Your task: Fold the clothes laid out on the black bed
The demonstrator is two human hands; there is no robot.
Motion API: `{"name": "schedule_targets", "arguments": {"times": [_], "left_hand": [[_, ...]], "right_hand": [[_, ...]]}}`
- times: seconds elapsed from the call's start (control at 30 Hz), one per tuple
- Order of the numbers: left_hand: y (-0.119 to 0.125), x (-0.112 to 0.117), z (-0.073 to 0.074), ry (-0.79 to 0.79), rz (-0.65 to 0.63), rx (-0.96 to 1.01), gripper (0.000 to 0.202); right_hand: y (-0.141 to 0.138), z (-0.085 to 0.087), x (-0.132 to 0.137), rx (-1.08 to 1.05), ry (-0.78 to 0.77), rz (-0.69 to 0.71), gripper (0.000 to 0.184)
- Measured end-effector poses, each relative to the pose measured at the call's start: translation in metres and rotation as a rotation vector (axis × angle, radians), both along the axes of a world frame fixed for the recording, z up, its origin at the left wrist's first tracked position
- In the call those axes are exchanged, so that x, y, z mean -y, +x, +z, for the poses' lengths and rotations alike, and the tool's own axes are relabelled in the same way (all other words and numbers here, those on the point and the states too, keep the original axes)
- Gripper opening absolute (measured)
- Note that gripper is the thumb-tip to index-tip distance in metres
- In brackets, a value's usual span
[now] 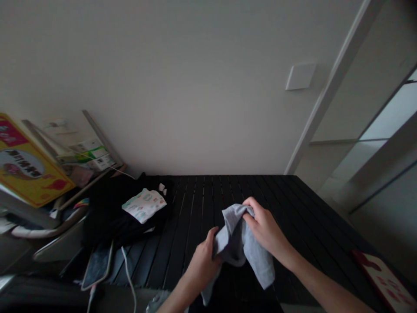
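A light grey cloth garment (259, 258) hangs bunched between my two hands, just above the black slatted surface. My left hand (204, 256) is closed around its left edge, thumb on top. On the upper right edge, my right hand (262, 221) pinches the fabric between thumb and fingers. The cloth gapes in a fold in the middle, and one part droops below my right hand. Its full shape is hidden by the folds, so I cannot tell what garment it is.
The black slatted surface (192, 217) meets a pale wall. Black fabric (107, 208) bears a white printed packet (145, 205) on the left. A phone (97, 265) with a cable lies nearer. A yellow box (32, 161) stands far left; a red-edged box (384, 278) is at right.
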State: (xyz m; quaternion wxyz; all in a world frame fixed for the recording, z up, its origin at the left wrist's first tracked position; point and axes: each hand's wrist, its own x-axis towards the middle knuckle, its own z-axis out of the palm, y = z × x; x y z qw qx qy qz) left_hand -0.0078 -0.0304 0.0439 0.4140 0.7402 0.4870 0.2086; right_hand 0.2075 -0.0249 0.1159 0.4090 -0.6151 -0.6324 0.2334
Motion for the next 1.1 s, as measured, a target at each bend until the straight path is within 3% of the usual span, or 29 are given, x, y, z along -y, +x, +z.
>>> {"name": "schedule_targets", "arguments": {"times": [0.1, 0.2, 0.33, 0.5, 0.57, 0.63, 0.73, 0.83, 0.9, 0.97, 1.1], "left_hand": [[-0.014, -0.017, -0.016, 0.112, 0.114, -0.1, 0.025], [-0.034, -0.037, -0.007, 0.212, 0.11, -0.008, 0.027], [-0.056, -0.048, 0.024, 0.14, 0.011, -0.108, 0.016], [-0.074, -0.049, 0.075, -0.175, -0.387, -0.155, 0.012], [-0.073, -0.058, 0.093, -0.181, -0.456, -0.195, 0.015], [-0.066, -0.076, 0.1, -0.082, -0.412, -0.261, 0.019], [-0.046, -0.113, 0.085, 0.221, -0.202, -0.434, 0.034], [-0.022, -0.139, 0.048, 0.573, 0.115, -0.674, 0.063], [-0.008, -0.142, 0.02, 0.691, 0.222, -0.739, 0.068], [0.006, -0.136, -0.006, 0.712, 0.198, -0.734, 0.061], [0.036, -0.119, -0.053, 0.608, 0.06, -0.701, 0.046]], "right_hand": [[0.019, -0.007, -0.007, 0.034, 0.02, -0.043, 0.007], [0.038, -0.017, -0.014, 0.081, -0.076, 0.052, 0.008], [0.052, -0.016, -0.009, 0.098, -0.255, 0.267, 0.006], [0.064, 0.026, 0.013, 0.072, -0.516, 0.67, 0.012], [0.072, 0.036, 0.008, 0.059, -0.58, 0.73, 0.016], [0.081, 0.032, -0.012, 0.105, -0.507, 0.652, 0.015], [0.091, -0.001, -0.057, 0.293, -0.278, 0.347, 0.014], [0.093, -0.051, -0.094, 0.591, -0.033, -0.029, 0.041], [0.089, -0.086, -0.105, 0.784, 0.088, -0.181, 0.053], [0.083, -0.121, -0.107, 0.899, 0.121, -0.198, 0.055], [0.064, -0.18, -0.097, 0.971, 0.048, -0.051, 0.05]]}}
